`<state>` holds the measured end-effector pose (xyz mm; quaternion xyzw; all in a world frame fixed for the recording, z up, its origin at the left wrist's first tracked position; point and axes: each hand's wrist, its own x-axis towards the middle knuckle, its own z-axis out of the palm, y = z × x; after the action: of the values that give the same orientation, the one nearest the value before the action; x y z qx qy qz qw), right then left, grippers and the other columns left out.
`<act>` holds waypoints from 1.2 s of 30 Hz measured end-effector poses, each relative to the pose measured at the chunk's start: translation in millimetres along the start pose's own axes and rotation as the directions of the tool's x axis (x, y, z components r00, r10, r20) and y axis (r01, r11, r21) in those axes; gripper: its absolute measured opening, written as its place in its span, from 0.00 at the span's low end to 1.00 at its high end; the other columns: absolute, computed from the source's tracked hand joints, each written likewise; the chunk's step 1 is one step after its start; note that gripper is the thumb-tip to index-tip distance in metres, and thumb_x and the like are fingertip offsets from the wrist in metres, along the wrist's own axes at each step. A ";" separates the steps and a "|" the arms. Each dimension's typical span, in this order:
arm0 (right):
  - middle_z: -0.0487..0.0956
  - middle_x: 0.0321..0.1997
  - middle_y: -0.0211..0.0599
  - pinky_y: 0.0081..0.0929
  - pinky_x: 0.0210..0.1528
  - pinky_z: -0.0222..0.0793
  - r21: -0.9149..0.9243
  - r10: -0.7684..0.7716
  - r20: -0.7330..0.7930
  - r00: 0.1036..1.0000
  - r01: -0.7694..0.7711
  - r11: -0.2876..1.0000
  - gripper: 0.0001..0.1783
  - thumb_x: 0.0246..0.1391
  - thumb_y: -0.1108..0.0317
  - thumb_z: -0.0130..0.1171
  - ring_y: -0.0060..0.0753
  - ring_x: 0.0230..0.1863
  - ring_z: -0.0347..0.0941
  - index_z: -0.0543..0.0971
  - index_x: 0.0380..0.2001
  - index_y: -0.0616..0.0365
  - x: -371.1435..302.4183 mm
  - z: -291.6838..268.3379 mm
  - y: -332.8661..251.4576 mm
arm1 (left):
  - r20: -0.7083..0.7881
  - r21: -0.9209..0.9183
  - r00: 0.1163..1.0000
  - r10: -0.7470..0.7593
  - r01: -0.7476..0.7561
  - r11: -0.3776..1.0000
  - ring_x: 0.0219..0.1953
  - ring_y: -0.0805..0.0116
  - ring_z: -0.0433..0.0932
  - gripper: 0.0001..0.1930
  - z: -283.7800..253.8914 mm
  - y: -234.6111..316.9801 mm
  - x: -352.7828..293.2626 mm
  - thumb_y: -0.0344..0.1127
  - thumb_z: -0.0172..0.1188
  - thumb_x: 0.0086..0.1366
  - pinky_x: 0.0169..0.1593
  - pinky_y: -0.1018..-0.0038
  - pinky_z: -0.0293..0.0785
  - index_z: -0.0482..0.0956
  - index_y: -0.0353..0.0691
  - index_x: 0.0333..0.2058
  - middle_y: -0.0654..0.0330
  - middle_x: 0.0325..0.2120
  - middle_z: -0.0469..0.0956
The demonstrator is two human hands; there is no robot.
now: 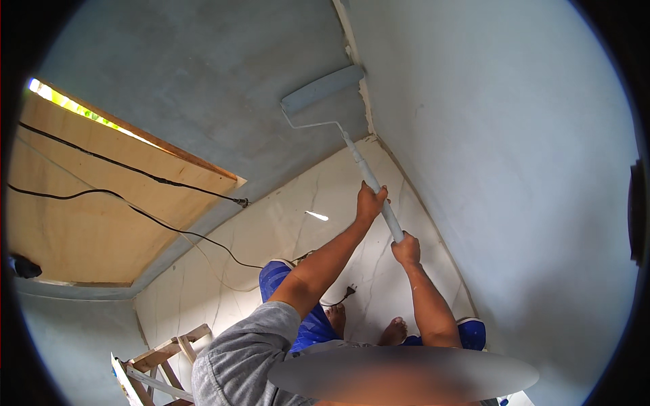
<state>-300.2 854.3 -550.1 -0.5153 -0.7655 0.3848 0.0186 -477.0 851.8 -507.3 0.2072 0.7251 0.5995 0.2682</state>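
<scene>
A long-handled paint roller (323, 91) is raised against the grey wall (203, 74) ahead, its sleeve close to the corner where two walls meet. My left hand (370, 202) is wrapped round the upper part of the pale grey pole. Lower down, at the pole's near end, my right hand (406, 250) is closed on the same handle. A bent wire frame joins the pole to the left end of the roller sleeve. Whether the sleeve presses on the wall or is slightly apart, I cannot tell.
A plywood board (115, 196) covers most of an opening at left. Black cables (162, 180) hang across it toward the marbled tile floor (325, 183). A plug (350, 291) lies near my bare feet. Behind left stands a wooden step stool (159, 358). The right wall (514, 149) is close.
</scene>
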 end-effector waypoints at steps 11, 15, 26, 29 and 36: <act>0.82 0.31 0.54 0.47 0.40 0.76 -0.026 0.009 -0.007 1.000 -0.010 1.000 0.11 0.43 0.68 0.62 0.58 0.36 0.80 0.81 0.32 0.60 -13.4 -42.2 -9.8 | 0.012 -0.083 1.000 -0.015 0.016 0.996 0.21 0.61 0.81 0.18 9.6 27.5 -7.6 0.31 0.59 0.63 0.22 0.68 0.79 0.61 0.26 0.41 0.52 0.25 0.75; 0.82 0.31 0.54 0.47 0.40 0.76 -0.038 0.023 0.002 1.000 -0.023 0.999 0.12 0.43 0.68 0.63 0.57 0.36 0.80 0.81 0.33 0.60 -18.5 -62.3 -17.7 | 0.040 -0.131 0.999 -0.023 0.028 0.991 0.21 0.62 0.80 0.17 13.6 34.8 -7.6 0.31 0.57 0.64 0.23 0.68 0.80 0.59 0.27 0.42 0.54 0.25 0.74; 0.82 0.31 0.50 0.46 0.40 0.76 -0.085 -0.013 -0.016 1.000 0.011 0.996 0.11 0.44 0.67 0.62 0.55 0.36 0.80 0.81 0.34 0.57 -23.4 -95.7 -40.6 | 0.021 -0.178 1.000 0.015 -0.012 0.984 0.20 0.62 0.81 0.16 15.9 75.7 -8.2 0.30 0.57 0.64 0.23 0.69 0.80 0.60 0.27 0.41 0.54 0.24 0.75; 0.82 0.31 0.50 0.46 0.40 0.76 -0.064 -0.024 -0.023 0.999 0.023 0.998 0.11 0.44 0.67 0.63 0.56 0.36 0.80 0.81 0.34 0.57 -21.0 -103.3 -47.8 | 0.020 -0.152 0.999 0.037 -0.033 0.988 0.20 0.62 0.80 0.14 15.6 95.8 -7.7 0.30 0.56 0.64 0.23 0.69 0.80 0.60 0.29 0.40 0.55 0.23 0.74; 0.82 0.32 0.51 0.46 0.40 0.76 -0.038 -0.056 -0.040 0.998 0.055 0.998 0.11 0.44 0.68 0.63 0.56 0.37 0.80 0.81 0.34 0.58 -19.5 -103.2 -53.8 | 0.016 -0.181 0.999 0.049 -0.045 0.983 0.20 0.63 0.80 0.14 13.7 100.0 -3.4 0.29 0.56 0.64 0.23 0.69 0.79 0.61 0.28 0.40 0.55 0.23 0.74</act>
<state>-288.9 888.2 -437.6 -0.5021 -0.7860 0.3590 0.0355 -467.8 879.7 -410.7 0.2052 0.6600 0.6666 0.2791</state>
